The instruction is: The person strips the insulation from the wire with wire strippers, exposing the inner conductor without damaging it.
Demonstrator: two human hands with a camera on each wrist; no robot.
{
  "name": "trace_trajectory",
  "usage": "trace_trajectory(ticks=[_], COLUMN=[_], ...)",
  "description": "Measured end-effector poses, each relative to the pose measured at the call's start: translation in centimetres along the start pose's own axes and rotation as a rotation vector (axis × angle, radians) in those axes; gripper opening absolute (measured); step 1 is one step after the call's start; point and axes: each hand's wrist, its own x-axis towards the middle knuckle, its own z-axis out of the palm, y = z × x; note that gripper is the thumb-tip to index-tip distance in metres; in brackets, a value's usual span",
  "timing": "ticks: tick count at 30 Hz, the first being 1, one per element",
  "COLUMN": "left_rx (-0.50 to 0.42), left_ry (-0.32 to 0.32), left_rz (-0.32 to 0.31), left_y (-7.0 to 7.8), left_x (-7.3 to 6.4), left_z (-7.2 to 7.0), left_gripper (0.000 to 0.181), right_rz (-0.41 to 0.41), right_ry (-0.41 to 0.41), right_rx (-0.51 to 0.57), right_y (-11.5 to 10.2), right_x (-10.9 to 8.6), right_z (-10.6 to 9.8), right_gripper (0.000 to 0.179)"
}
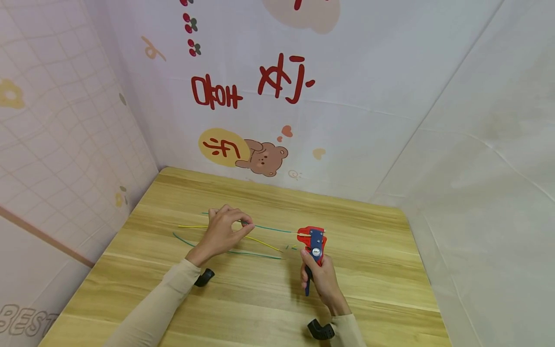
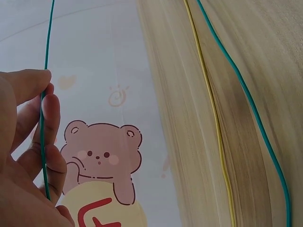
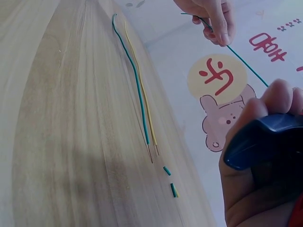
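Observation:
My left hand (image 1: 223, 229) pinches a thin green wire (image 2: 42, 123) between thumb and fingertips, raised above the table. The wire runs right to the jaws of a red and blue wire stripper (image 1: 316, 239), where its tip looks pale and bare. My right hand (image 1: 323, 277) grips the stripper by its dark blue handles, fingers curled round them. Below the left hand, a yellow wire (image 2: 214, 109) and a second green wire (image 2: 251, 104) lie along the table. Both show bare metal ends (image 3: 150, 153) in the right wrist view.
Short cut bits of green insulation (image 3: 166, 170) and a yellow piece lie on the wooden table (image 1: 243, 308) by the wires' right ends. A black curved piece (image 1: 321, 330) sits by the right wrist, another by the left. Printed white cloth walls (image 1: 368, 120) stand around the table.

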Motion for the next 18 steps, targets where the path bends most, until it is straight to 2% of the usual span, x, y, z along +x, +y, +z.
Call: trace_trajectory(ticks=[12, 18], left_rx=[0.012, 0.018], left_ry=[0.013, -0.001], left_rz=[0.020, 0.010], left_y=[-0.61, -0.75], left_x=[-0.09, -0.19], left_z=[0.28, 0.22], left_gripper=[0.008, 0.007], right_rz=[0.001, 0.007], right_ry=[0.008, 0.012], right_rx=[-0.014, -0.019], right_y=[0.52, 0.58], right_x=[-0.13, -0.28], right_z=[-0.38, -0.44], right_gripper=[0.036, 0.036])
